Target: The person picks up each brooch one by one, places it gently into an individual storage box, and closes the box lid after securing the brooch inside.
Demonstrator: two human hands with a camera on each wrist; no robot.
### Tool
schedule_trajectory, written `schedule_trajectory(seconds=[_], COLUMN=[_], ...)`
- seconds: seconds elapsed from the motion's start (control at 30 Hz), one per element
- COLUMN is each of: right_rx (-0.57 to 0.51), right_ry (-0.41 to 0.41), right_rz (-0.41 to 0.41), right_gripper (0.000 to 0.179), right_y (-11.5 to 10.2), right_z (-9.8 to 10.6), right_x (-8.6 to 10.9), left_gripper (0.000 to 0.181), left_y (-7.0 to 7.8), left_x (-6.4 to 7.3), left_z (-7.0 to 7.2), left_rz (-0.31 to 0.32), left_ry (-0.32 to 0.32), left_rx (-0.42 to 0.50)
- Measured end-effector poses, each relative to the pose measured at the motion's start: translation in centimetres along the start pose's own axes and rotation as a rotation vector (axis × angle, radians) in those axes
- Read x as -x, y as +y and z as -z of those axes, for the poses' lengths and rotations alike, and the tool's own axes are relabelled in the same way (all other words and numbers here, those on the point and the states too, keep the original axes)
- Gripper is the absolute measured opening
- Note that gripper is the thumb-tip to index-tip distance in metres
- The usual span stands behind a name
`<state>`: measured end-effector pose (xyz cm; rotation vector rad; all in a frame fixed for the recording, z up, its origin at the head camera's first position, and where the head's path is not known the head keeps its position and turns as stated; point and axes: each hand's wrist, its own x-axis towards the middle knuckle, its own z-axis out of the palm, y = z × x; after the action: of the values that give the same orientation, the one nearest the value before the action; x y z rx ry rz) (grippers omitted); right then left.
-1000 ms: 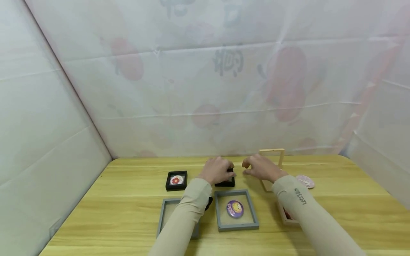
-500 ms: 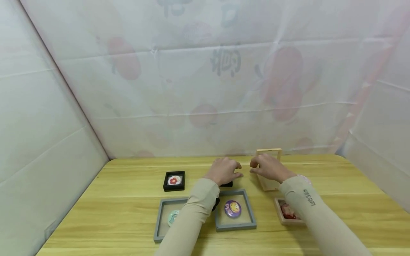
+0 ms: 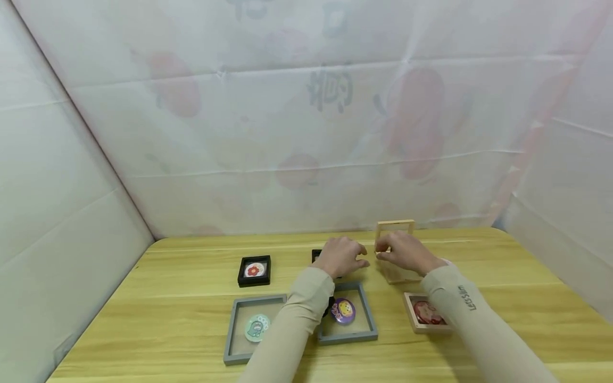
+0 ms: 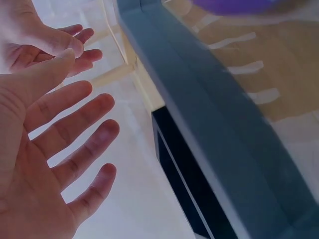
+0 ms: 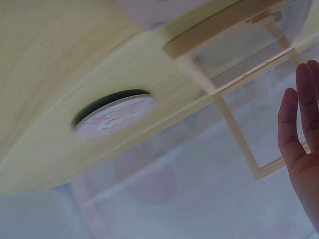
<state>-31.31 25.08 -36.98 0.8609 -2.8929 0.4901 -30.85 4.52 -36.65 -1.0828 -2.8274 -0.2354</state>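
Observation:
A light wooden hinged frame [image 3: 395, 222] stands at the back right, its lid upright and its base flat on the table. My right hand [image 3: 403, 253] is in front of the lid, partly covering it; in the right wrist view its fingers [image 5: 287, 124] extend beside the raised lid with nothing held. My left hand [image 3: 341, 256] hovers just left of the wooden frame, and its fingers [image 4: 92, 149] are spread and hold nothing in the left wrist view. A pink-and-white round badge [image 5: 117, 117] lies near the wooden frame, mostly hidden by my right sleeve in the head view.
Nearer me, two grey frames hold a green badge [image 3: 257, 325] and a purple badge [image 3: 343, 311]. A small pale wood frame [image 3: 409, 311] with a red badge is at right. One black frame [image 3: 241, 272] has a flower badge; another black frame [image 3: 316, 254] is partly behind my left hand.
Both hands have moved right, bringing my right hand across the upright lid and my left hand closer to it. The head view has shifted slightly, and the green and red badges show more fully.

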Motion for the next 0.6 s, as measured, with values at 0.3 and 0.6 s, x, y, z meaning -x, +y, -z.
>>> schedule_trajectory(seconds=[0.3,0.6], right_rx=[-0.008,0.002], right_ry=[0.009,0.005], right_rz=[-0.032,-0.055], right_gripper=[0.005,0.004], right_y=[0.7,0.7], right_z=[0.2,0.5], right_x=[1.0,1.5], left_gripper=[0.029,0.026], left_y=[0.7,1.1], left_x=[-0.5,-0.9], left_z=[-0.4,-0.9], left_rz=[0.007,-0.019], left_ry=[-0.011,-0.021], left_rx=[0.015,0.045])
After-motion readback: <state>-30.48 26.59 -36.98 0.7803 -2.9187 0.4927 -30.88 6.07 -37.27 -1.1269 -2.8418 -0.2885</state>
